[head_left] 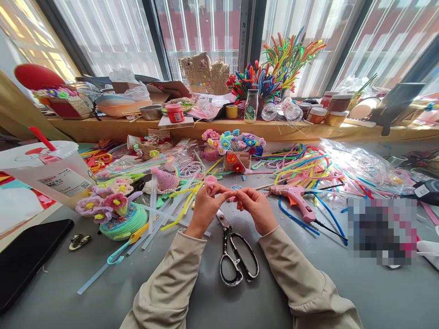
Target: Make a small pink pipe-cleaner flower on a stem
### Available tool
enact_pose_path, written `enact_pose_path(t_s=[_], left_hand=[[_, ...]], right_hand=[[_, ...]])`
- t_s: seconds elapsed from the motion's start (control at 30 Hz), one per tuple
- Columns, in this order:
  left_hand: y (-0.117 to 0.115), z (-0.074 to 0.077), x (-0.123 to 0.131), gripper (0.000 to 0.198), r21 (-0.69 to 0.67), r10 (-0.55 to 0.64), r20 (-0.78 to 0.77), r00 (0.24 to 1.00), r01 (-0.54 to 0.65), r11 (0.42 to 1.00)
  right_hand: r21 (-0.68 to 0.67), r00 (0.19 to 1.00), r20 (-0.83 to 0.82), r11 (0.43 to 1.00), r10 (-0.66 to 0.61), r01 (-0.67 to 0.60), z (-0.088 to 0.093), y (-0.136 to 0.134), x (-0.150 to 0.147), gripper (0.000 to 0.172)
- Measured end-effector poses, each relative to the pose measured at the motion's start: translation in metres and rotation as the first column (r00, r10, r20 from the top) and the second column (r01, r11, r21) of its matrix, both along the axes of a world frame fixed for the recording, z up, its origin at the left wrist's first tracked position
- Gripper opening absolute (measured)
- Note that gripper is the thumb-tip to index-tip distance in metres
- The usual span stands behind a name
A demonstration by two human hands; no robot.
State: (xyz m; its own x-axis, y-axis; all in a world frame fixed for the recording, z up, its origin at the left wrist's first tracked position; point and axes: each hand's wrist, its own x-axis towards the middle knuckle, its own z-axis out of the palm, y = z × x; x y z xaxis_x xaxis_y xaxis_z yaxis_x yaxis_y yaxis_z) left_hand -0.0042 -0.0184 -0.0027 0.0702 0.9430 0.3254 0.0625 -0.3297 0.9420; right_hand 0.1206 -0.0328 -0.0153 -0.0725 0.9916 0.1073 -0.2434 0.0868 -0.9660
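Observation:
My left hand [206, 205] and my right hand [255, 208] meet above the grey table [343, 283], fingers pinched together. Between them they hold a small pink pipe-cleaner flower [211, 180]; the left fingertips pinch its fuzzy head, the right fingers close on the part below it. Black-handled scissors [233, 253] lie on the table right under my hands. A pink glue gun [297, 198] rests just right of my right hand, its black cord trailing away.
Loose coloured pipe cleaners [308, 167] spread at the right. Finished flower pots [116, 210] and a small basket [236, 160] stand left and centre. A drink cup [51, 171] and a black phone [27, 256] sit at the left. Jars line the wooden sill [274, 130].

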Motion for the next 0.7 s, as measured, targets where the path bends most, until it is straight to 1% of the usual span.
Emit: enact_pose_path(t_s=[0.13,0.27,0.4,0.57,0.7], left_hand=[[-0.0013,0.0011,0.0012,0.040,-0.016,0.006,0.006,1.000,-0.005,1.000],[-0.0019,0.0035,0.0024,0.039,-0.040,-0.031,0.048,0.998,0.033,0.999],[-0.0018,0.0046,0.0025,0.038,-0.025,-0.072,0.073,0.995,0.074,0.997],[-0.0027,0.0058,0.0031,0.040,-0.027,-0.015,0.039,0.999,0.016,0.999],[-0.0032,0.0055,0.0042,0.037,-0.022,0.008,0.005,1.000,-0.008,1.000]], right_hand=[[0.013,0.999,0.010,0.999,-0.033,0.033,0.0006,-0.0004,0.0005,0.022],[0.056,0.996,0.022,0.994,-0.091,0.090,0.0008,-0.0001,0.0012,0.021],[0.091,0.991,0.041,0.989,-0.125,0.121,0.0000,0.0008,0.0025,0.020],[0.094,0.988,0.075,0.987,-0.136,0.129,-0.0007,0.0016,0.0034,0.022],[0.071,0.988,0.080,0.989,-0.133,0.127,-0.0002,0.0012,0.0028,0.023]])
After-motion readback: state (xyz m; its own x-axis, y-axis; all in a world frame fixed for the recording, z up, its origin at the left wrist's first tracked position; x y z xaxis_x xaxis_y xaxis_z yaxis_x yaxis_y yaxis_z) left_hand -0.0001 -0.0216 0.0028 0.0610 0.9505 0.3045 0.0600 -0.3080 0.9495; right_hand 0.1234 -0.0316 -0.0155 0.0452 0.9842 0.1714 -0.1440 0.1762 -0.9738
